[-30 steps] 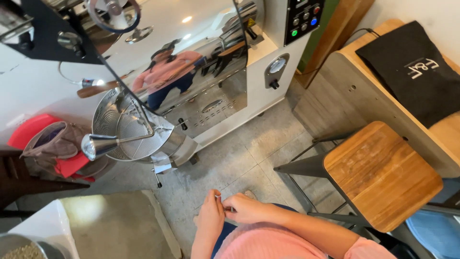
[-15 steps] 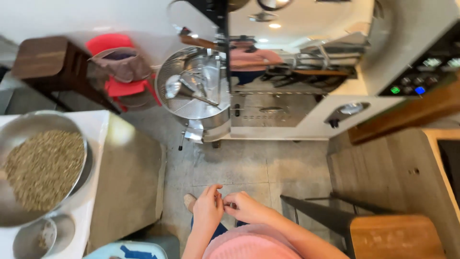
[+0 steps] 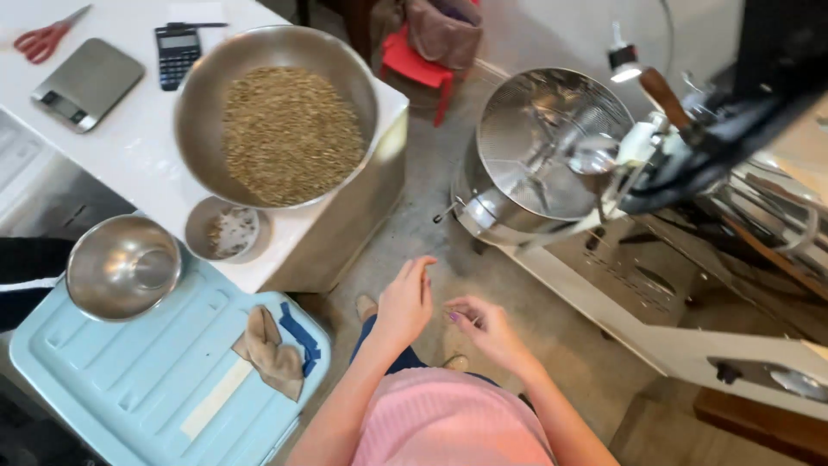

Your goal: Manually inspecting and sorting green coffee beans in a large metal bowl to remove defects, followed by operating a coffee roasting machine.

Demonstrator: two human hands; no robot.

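Hands together over the floor, fingertips picking at something tiny

The left hand (image 3: 405, 302) has its fingers loosely curled, holding nothing that shows; the right hand (image 3: 483, 326) pinches narrowly at its fingertips, but whether a small thing sits between them I cannot tell. Beyond the fingertips stands the round metal tray (image 3: 552, 147) of the machine; to the left of the hands, the big bowl of beans (image 3: 285, 112) sits close to the counter (image 3: 112, 129) edge. In my judgement anything that small could slip and vanish on the floor (image 3: 414, 216).

left hand (image 3: 405, 302) | right hand (image 3: 485, 326) | both empty, near; large bowl of beans (image 3: 276, 112) on table
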